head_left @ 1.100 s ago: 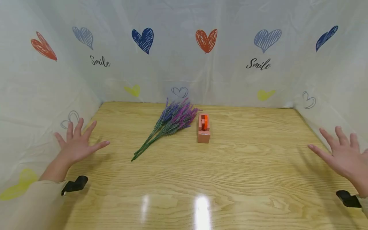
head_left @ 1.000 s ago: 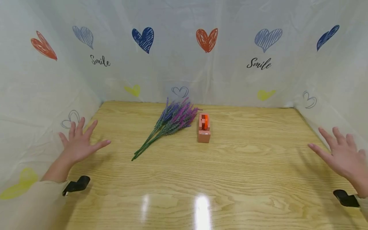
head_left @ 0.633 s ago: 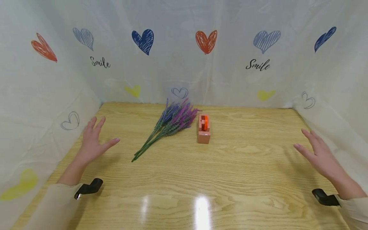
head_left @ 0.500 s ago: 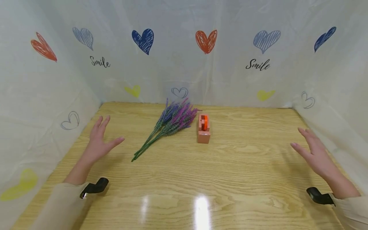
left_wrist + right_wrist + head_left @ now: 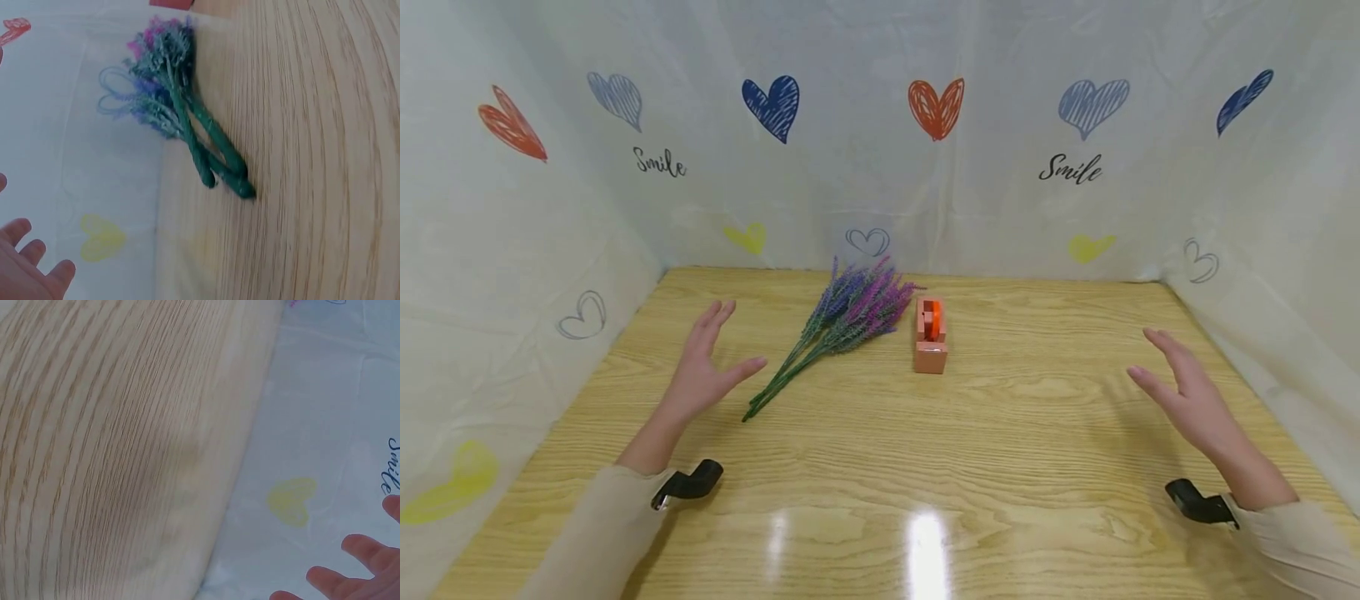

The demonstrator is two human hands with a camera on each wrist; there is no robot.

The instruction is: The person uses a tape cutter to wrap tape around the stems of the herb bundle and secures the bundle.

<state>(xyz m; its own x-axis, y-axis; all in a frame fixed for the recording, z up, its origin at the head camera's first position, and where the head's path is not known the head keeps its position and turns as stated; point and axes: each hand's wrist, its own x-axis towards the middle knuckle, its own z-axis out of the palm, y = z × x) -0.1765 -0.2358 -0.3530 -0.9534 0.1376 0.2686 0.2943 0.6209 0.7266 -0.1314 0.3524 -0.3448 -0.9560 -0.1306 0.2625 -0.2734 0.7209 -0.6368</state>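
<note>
A bunch of lavender [image 5: 857, 308], with purple and pink heads and green stems, lies aslant on the wooden table [image 5: 1000, 467]. Just right of its heads stands a pink tape dispenser [image 5: 931, 358] carrying a roll of bright orange tape [image 5: 936, 320]. My left hand [image 5: 700, 379] hovers left of the stems, fingers loosely extended, thumb pointing toward them, holding nothing. The left wrist view shows the lavender stems [image 5: 200, 140] beyond the fingertips. Over the table's right side, my right hand [image 5: 1195, 404] is raised with fingers relaxed and nothing in its grasp.
A pale cloth printed with hearts and "Smile" [image 5: 865, 167] encloses the table at the back and both sides. Black wrist mounts [image 5: 692, 481] stick out from both sleeves. Light glares off the table's front part.
Both hands have moved inward from the sides, the left one rightward toward the stems and the right one leftward. Their spread fingers have drawn closer together. The lavender and tape dispenser stay put.
</note>
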